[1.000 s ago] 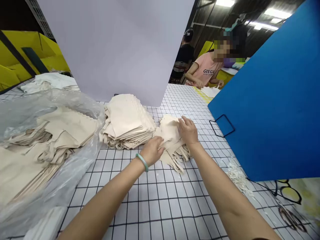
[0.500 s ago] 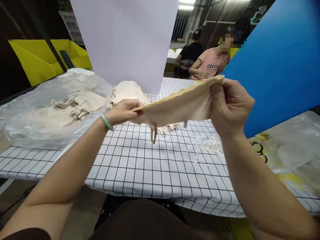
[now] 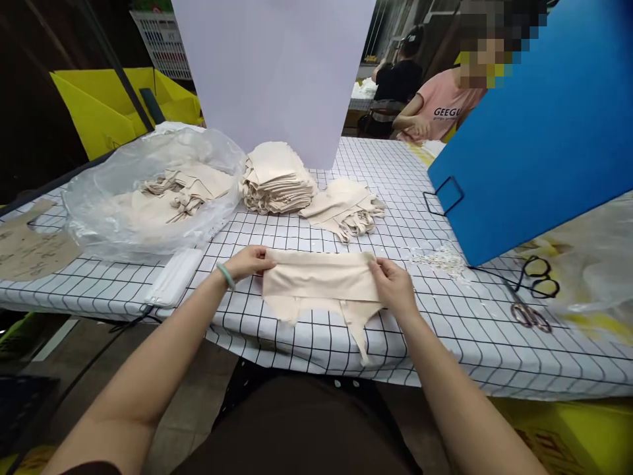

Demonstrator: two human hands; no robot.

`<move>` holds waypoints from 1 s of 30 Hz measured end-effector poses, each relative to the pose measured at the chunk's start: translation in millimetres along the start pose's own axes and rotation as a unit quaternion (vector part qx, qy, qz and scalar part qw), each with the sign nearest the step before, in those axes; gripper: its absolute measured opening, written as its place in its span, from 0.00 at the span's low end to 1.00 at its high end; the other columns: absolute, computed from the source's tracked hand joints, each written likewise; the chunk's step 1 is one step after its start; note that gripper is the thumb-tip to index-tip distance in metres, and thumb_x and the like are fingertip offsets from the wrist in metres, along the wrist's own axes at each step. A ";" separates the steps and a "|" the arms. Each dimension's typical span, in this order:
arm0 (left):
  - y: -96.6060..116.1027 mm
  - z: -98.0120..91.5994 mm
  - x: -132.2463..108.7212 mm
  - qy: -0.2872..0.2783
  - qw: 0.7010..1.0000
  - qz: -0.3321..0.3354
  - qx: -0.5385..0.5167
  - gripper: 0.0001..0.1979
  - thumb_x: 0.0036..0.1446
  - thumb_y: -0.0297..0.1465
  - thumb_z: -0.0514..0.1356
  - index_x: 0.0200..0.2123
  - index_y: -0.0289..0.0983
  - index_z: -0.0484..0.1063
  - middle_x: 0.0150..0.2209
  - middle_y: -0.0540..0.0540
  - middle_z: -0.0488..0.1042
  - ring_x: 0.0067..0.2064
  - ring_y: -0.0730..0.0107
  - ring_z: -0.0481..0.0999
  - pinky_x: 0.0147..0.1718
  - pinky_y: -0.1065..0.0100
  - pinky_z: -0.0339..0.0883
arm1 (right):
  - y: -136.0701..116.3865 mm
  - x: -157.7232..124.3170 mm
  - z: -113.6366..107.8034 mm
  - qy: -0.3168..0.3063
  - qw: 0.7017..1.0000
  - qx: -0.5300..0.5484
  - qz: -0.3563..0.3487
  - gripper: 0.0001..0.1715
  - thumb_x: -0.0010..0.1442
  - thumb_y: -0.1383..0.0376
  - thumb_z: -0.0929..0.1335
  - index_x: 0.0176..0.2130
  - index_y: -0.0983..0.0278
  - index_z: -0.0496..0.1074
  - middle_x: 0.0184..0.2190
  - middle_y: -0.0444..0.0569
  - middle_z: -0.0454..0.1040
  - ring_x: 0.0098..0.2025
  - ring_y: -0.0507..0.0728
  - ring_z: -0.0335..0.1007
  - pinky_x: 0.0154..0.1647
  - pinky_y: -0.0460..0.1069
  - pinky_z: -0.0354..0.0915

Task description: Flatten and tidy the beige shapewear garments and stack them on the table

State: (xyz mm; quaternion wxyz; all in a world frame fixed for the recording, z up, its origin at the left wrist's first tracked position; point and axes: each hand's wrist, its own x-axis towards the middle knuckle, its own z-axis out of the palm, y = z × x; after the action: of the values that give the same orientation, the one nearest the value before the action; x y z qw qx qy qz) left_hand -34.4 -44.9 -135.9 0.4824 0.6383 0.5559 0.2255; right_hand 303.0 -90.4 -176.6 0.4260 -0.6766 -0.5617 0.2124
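Note:
A beige strapped garment is stretched flat on the checked tablecloth near the table's front edge. Its straight band lies away from me, and its straps hang toward me. My left hand pinches the left end of the band; a pale green bangle circles that wrist. At the right end, my right hand grips the cloth between thumb and fingers. Just beyond lies a loose pile of similar garments, straps bunched on its right. Left of it stands a taller, neat stack.
An open plastic bag of beige garments lies left, with a white power strip before it. On the right are white scraps, two pairs of scissors and a leaning blue board. A pale panel stands behind; two people sit beyond.
Both hands have come down from mid-air, laying the garment on the table with its band stretched between them. The view has tilted lower, showing more of the table.

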 end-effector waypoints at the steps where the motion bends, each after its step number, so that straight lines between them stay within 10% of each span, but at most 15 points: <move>1: -4.1 7.0 9.8 0.039 0.998 0.003 0.053 0.04 0.53 0.28 0.64 0.33 0.34 0.75 0.33 0.43 0.78 0.35 0.64 0.78 0.38 0.61 0.75 | 9.5 6.1 6.5 0.007 0.999 -0.043 -0.006 0.25 0.61 0.47 0.65 0.40 0.64 0.78 0.30 0.52 0.78 0.32 0.60 0.72 0.35 0.55 0.68; 7: -19.8 32.3 12.4 0.183 0.939 0.154 0.246 0.14 0.57 0.20 0.55 0.44 0.35 0.73 0.50 0.37 0.73 0.56 0.53 0.71 0.56 0.50 0.66 | 30.4 -0.2 -3.5 0.057 0.966 -0.170 -0.188 0.17 0.66 0.59 0.61 0.45 0.63 0.75 0.37 0.55 0.76 0.41 0.63 0.72 0.47 0.60 0.68; 11: -22.0 53.7 -26.2 0.096 0.916 0.243 0.304 0.13 0.61 0.35 0.61 0.47 0.36 0.73 0.48 0.39 0.75 0.53 0.52 0.70 0.52 0.50 0.66 | 8.3 -32.0 0.0 -0.022 0.962 -0.132 -0.238 0.11 0.68 0.62 0.63 0.42 0.61 0.74 0.37 0.52 0.77 0.41 0.60 0.73 0.44 0.57 0.70; 21: -6.3 69.1 -61.7 -0.055 0.977 0.100 0.182 0.16 0.58 0.31 0.62 0.50 0.41 0.71 0.35 0.49 0.74 0.42 0.62 0.71 0.53 0.51 0.59 | -51.7 10.6 110.9 -0.328 0.866 -0.157 -0.343 0.26 0.72 0.59 0.56 0.63 0.60 0.67 0.67 0.50 0.63 0.72 0.61 0.50 0.71 0.64 0.53; 30: -23.1 54.0 -136.0 -0.170 0.983 0.013 -0.067 0.24 0.57 0.29 0.63 0.56 0.43 0.63 0.38 0.49 0.74 0.43 0.66 0.71 0.49 0.61 0.64 | -51.4 3.0 117.5 -0.394 0.825 -0.240 -0.327 0.36 0.72 0.47 0.52 0.72 0.56 0.51 0.74 0.42 0.41 0.75 0.61 0.34 0.75 0.63 0.38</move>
State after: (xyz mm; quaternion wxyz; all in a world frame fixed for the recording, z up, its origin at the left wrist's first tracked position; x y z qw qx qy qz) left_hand -39.4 -192.7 -145.5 0.6085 0.6407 0.4412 0.1572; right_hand 184.0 -47.6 -198.4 0.0371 -0.3932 -0.9033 0.1677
